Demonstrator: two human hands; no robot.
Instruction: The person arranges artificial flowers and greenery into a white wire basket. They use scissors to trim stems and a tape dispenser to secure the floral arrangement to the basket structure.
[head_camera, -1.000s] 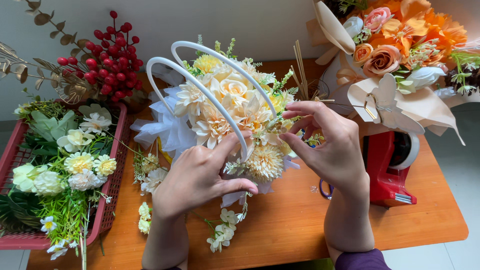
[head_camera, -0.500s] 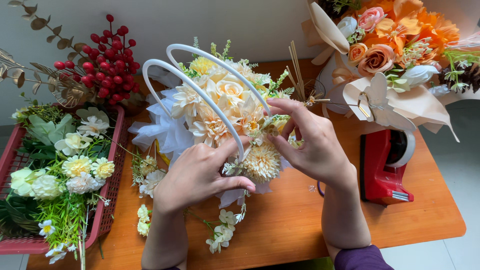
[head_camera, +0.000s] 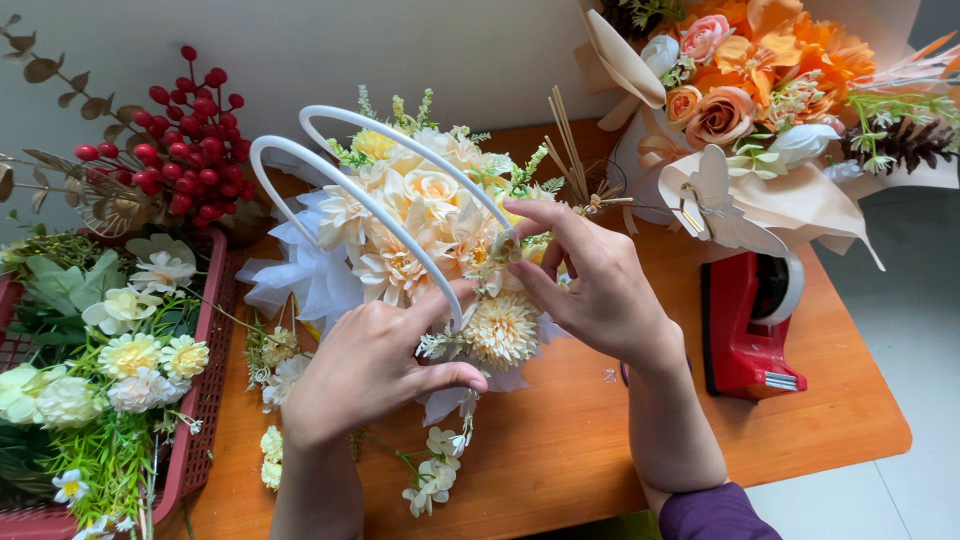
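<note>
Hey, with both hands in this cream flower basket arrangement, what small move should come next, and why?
Probably press the small bloom pinched by the right hand down into the cream and peach flower arrangement, beside the white looped handle. The left hand already grips the arrangement's front edge by the pale dahlia-like flower, so it looks braced for that push.

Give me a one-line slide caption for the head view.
Left hand and right hand work among cream flowers in a white-handled flower basket on a wooden table.

A flower basket (head_camera: 400, 240) packed with cream and pale yellow blooms lies tipped on its side on the wooden counter (head_camera: 600, 440), its two white hoop handles (head_camera: 330, 180) pointing up-left.
</note>
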